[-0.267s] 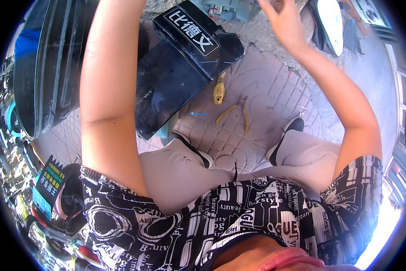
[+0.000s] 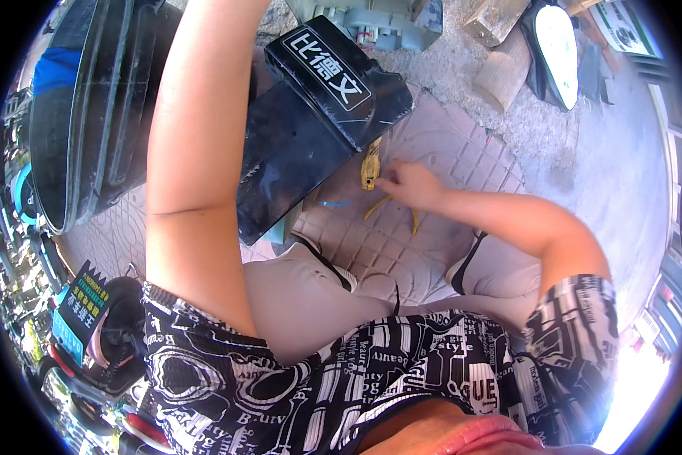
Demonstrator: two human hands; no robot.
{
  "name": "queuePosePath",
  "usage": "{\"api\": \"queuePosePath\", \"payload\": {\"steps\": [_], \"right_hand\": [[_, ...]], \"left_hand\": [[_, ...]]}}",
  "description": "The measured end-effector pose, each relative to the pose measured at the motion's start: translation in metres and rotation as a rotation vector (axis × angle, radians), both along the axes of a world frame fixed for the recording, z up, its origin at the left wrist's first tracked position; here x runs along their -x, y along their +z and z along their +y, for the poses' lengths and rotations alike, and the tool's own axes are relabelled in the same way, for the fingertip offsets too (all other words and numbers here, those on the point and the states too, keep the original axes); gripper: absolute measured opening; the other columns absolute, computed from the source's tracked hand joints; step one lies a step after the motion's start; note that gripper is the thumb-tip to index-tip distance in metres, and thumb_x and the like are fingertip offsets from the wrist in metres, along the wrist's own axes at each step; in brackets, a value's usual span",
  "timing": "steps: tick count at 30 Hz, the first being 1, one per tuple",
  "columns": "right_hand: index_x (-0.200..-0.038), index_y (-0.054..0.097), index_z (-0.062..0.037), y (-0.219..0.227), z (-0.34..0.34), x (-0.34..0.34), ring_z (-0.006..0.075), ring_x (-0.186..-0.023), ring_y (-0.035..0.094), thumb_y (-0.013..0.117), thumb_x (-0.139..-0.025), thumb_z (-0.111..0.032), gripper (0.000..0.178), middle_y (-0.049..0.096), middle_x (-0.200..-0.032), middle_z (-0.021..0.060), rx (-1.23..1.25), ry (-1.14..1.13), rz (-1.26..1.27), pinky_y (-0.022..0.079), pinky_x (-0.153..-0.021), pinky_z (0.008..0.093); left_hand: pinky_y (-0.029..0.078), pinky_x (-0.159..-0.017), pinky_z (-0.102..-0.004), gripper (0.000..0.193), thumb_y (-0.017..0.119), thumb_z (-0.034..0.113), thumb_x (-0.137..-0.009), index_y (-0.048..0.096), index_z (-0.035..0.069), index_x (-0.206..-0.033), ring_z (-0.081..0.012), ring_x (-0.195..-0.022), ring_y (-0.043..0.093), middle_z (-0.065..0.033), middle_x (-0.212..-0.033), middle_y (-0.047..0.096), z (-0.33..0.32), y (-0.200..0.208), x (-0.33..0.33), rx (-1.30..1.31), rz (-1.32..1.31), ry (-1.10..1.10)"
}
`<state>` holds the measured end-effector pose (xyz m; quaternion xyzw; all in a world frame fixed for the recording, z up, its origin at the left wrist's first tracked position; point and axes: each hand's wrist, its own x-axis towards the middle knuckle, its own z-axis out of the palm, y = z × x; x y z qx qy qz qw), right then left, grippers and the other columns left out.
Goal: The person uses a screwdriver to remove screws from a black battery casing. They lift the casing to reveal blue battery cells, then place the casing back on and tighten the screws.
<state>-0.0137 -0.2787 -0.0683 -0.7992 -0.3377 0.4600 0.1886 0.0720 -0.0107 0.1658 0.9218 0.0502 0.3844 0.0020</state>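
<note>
My right hand (image 2: 413, 186) is low over the paved ground, thumb and fingers apart, with nothing visible between them. Its thumb is close to a yellow tool (image 2: 370, 165) shaped like a utility knife. Beneath the hand lie yellow-handled pliers (image 2: 416, 220); the hand hides their head. My left arm (image 2: 200, 136) stretches up past the top edge, so my left hand is out of view. Beside that arm a large black plastic panel (image 2: 303, 136) with a white-lettered plate rests on the ground.
At the top is a greyish plastic housing (image 2: 390, 26) with wires. Wooden blocks (image 2: 501, 76) and a black-and-white oval part (image 2: 555, 57) lie at the upper right. A big black curved container (image 2: 90, 121) stands on the left. A thin blue strip (image 2: 335, 203) lies between my feet and the panel.
My right hand has come down from the top edge to the yellow tool and pliers. The wooden blocks now show. The whole view has shifted slightly; my left arm stays stretched upward.
</note>
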Motion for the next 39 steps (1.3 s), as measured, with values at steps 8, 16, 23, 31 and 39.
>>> {"api": "queuePosePath", "payload": {"steps": [8, 16, 23, 31, 39], "right_hand": [[-0.086, 0.064, 0.007, -0.038, 0.04, 0.016, 0.029, -0.084, 0.068, 0.07, -0.075, -0.042, 0.05, 0.066, -0.092, 0.023, 0.201, -0.327, 0.039, 0.054, -0.067, 0.0398], [-0.098, 0.053, 0.0052, 0.014, -0.034, -0.07, 0.0221, -0.077, 0.064, 0.062, -0.084, -0.021, 0.031, 0.058, -0.092, 0.0124, 0.186, -0.618, 0.529, 0.059, -0.064, 0.0334], [-0.1, 0.05, -0.0009, 0.08, -0.042, -0.104, 0.0154, -0.07, 0.061, 0.061, -0.084, -0.021, 0.028, 0.059, -0.081, 0.0071, -0.082, -0.282, 0.304, 0.053, -0.055, 0.0296], [-0.091, 0.048, -0.0052, 0.078, 0.042, -0.137, 0.0142, -0.05, 0.053, 0.061, -0.084, -0.031, 0.03, 0.054, -0.071, 0.0043, -0.086, -0.498, 0.327, 0.039, -0.041, 0.0274], [-0.066, 0.054, -0.0013, 0.049, 0.018, -0.094, 0.0177, -0.045, 0.054, 0.059, -0.085, -0.03, 0.035, 0.055, -0.056, 0.0078, -0.134, -0.555, 0.133, 0.042, -0.044, 0.0344]], "left_hand": [[0.051, -0.065, -0.0447, 0.044, 0.046, 0.038, -0.085, 0.069, 0.002, -0.071, -0.0338, -0.069, 0.066, -0.0172, -0.071, 0.067, -0.044, 0.011, -0.015, -0.108, 0.039, -0.044], [0.052, -0.069, -0.0425, 0.054, 0.047, 0.05, -0.084, 0.071, 0.002, -0.077, -0.0323, -0.075, 0.067, -0.0169, -0.076, 0.068, -0.034, 0.025, -0.007, -0.133, 0.257, -0.092], [0.053, -0.068, -0.0389, 0.042, 0.057, 0.044, -0.079, 0.072, 0.005, -0.079, -0.0291, -0.076, 0.068, -0.0143, -0.079, 0.07, -0.03, 0.036, -0.015, -0.245, 0.312, -0.144], [0.051, -0.057, -0.0346, 0.013, 0.059, 0.015, -0.076, 0.071, 0.013, -0.071, -0.0217, -0.068, 0.068, -0.0079, -0.071, 0.069, -0.052, 0.011, -0.074, -0.295, 0.143, -0.046], [0.053, -0.057, -0.0349, 0.01, 0.061, 0.012, -0.072, 0.07, 0.01, -0.068, -0.0233, -0.067, 0.069, -0.0092, -0.068, 0.068, -0.043, 0.008, -0.034, -0.266, 0.08, -0.021]]}}
